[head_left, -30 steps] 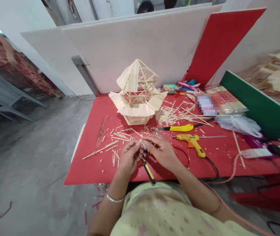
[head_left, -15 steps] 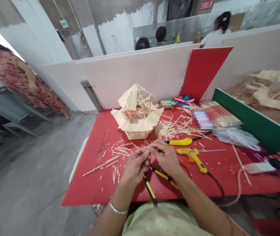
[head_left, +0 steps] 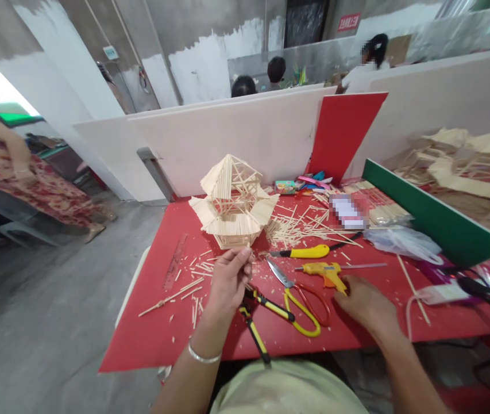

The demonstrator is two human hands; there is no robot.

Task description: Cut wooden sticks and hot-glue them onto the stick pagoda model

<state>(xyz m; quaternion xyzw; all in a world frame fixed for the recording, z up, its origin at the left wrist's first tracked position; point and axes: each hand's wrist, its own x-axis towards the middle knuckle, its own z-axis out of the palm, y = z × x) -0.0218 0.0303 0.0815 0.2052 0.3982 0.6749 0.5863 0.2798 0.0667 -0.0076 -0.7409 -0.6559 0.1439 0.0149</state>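
My left hand [head_left: 232, 275] is closed in a pinch, with the tip of a small wooden stick [head_left: 249, 245] showing above the fingertips. To the right, my right hand [head_left: 367, 303] is closed around the handle of a yellow glue gun [head_left: 323, 270], which lies on the red table with a glue stick in its back. A pagoda-like model [head_left: 234, 204] of thin wooden sticks stands just beyond my left hand. Between my hands lie scissors [head_left: 298, 299] with red and yellow handles, and black-and-yellow pliers [head_left: 266, 310] partly hidden by my left hand. A yellow-handled knife [head_left: 309, 252] lies behind them.
Loose sticks [head_left: 296, 227] are heaped right of the model. A clear ruler [head_left: 176, 261] lies at the left. A plastic bag [head_left: 404, 242], a green board [head_left: 434, 210] and a power strip [head_left: 443, 293] with cables occupy the right. White panels [head_left: 227, 135] stand behind. A person [head_left: 24, 161] is at far left.
My right hand has left my left hand and moved right onto the glue gun's handle. The scissors are now uncovered. My left hand keeps its pinch. The person at left has shifted.
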